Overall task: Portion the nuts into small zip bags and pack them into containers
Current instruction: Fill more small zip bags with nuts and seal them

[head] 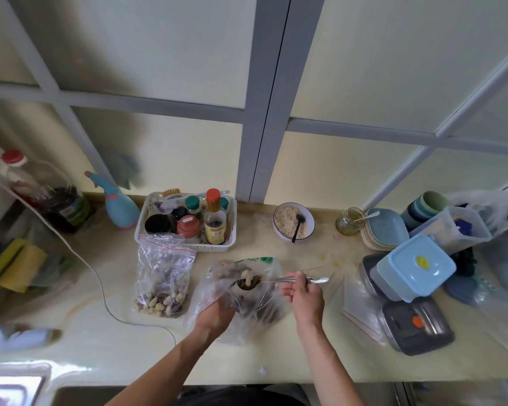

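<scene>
— 2 hands (214, 313) busy on big nut bag (247, 300), left gripping plastic to keep mouth wide?
— Yes. Right hand (305, 294) pinching metal spoon (294, 279), lifting nuts (248, 281). 1 filled zip bag (163, 276) waiting just left; containers (414, 269) stacked right.

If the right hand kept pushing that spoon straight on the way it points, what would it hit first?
The right hand aims the metal spoon leftward into the big nut bag, so probably the nuts heaped at its mouth, though depth is hard to judge.
</scene>
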{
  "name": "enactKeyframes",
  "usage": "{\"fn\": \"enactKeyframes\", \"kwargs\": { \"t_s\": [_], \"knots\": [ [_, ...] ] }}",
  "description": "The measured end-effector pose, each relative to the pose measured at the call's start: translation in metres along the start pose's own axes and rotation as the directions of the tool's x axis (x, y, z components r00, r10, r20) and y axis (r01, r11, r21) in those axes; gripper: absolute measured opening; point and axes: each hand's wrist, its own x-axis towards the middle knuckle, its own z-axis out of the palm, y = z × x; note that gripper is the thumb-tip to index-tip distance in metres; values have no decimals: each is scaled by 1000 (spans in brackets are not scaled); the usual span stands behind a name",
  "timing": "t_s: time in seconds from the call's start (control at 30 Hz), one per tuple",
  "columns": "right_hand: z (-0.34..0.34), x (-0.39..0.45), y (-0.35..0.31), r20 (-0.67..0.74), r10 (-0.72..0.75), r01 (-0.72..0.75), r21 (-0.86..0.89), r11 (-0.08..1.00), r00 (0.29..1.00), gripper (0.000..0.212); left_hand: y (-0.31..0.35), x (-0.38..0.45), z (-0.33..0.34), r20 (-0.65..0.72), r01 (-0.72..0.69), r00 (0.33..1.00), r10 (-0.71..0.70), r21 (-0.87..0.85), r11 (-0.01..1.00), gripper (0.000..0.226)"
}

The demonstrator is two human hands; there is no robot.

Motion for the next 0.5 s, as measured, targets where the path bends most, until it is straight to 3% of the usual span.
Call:
{"fn": "enactKeyframes", "kwargs": {
  "t_s": [0.1,0.27,0.37,0.43,0.5],
  "knots": [
    [-7,-1,-10,17,-66,67,-53,996,998,39,-8,7,0,18,19,1000,-19,-53,998,21],
    [-12,-15,-21,111,-109,128,-182,975,988,36,-10,17,2,74,-19,997,33,-180,984,54],
    [-10,-29,-26,209,-179,238,-301,924,961,34,-17,24,6,78,-9,996,30,-257,966,47],
    [-10,-40,-29,321,-249,351,-317,881,914,29,-18,25,7,50,-9,998,25,-300,954,53],
    [-13,-49,-31,488,-341,534,-337,776,804,25,-9,17,4,54,-27,998,43,-266,964,52]
  ]
}}
